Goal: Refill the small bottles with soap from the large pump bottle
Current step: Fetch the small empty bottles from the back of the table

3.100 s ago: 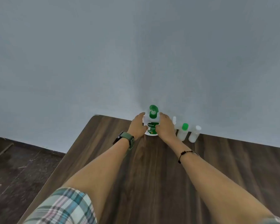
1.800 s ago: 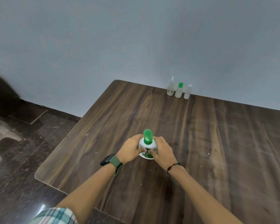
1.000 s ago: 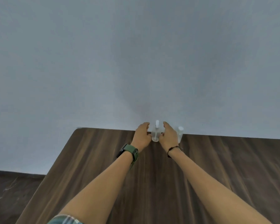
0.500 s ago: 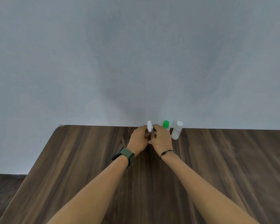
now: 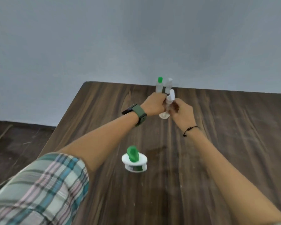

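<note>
A plain grey-blue wall point(image 5: 136, 38) fills the upper half of the view, above a dark wood-grain bench point(image 5: 225, 151) whose left edge runs over a dark floor point(image 5: 15, 143). A person's two bare forearms reach out across the bench, the left one emerging from a plaid short sleeve point(image 5: 39, 192) in white, teal and pink, with a dark green strapped watch point(image 5: 137, 113) at the wrist; a thin black cord bracelet point(image 5: 189, 131) circles the right wrist.

The large white pump bottle with a green pump head point(image 5: 134, 160) stands on the bench between the forearms, nearer the camera and untouched.

Farther out, the left hand point(image 5: 155, 104) and the right hand point(image 5: 182, 112) are both clenched around a small clear bottle with a white pointed cap point(image 5: 169, 101), held upright between them; whether its base touches the bench cannot be told through the blur.

Just behind the hands, against the wall, stand a small clear bottle with a green cap point(image 5: 159, 84) and, right beside it, a small clear bottle with a white cap point(image 5: 168, 85).
</note>
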